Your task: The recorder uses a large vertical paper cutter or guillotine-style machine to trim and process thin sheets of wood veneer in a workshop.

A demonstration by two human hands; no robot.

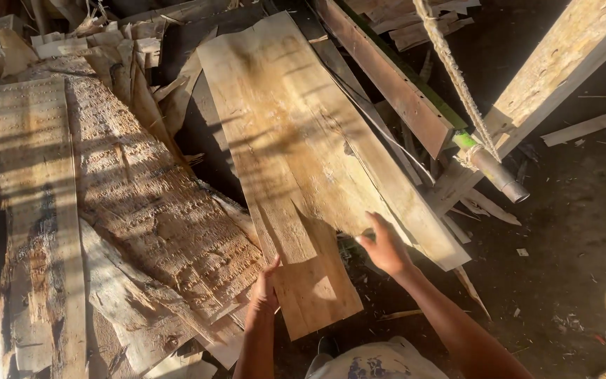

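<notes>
Right now we have both hands on a thin wooden sheet (pixel 282 161) that lies tilted across a heap of scrap timber. Our left hand (pixel 266 289) is clamped on the sheet's left edge close to its near corner, thumb over the top face. Our right hand (pixel 386 245) is pressed against the right edge a little farther up, fingers curled round the rim where a split runs into the wood; we cannot tell how firmly it is closed. The two hands are apart, with the sheet's near end between them.

The sheet's long axis runs away from us, up and slightly to the left, so nearly all of its length lies ahead of the hands and only a short tail sits by the left hand. The left hand is nearer that end; the right is nearer the middle.

Beside the sheet on the left lies a rough perforated board (pixel 156 210), and a long plank (pixel 387 84) runs along on the right. A rope (pixel 457 84) ties a metal pipe (pixel 499 175) to a slanting beam (pixel 562 63). The dirt floor (pixel 576 267) is strewn with chips.
</notes>
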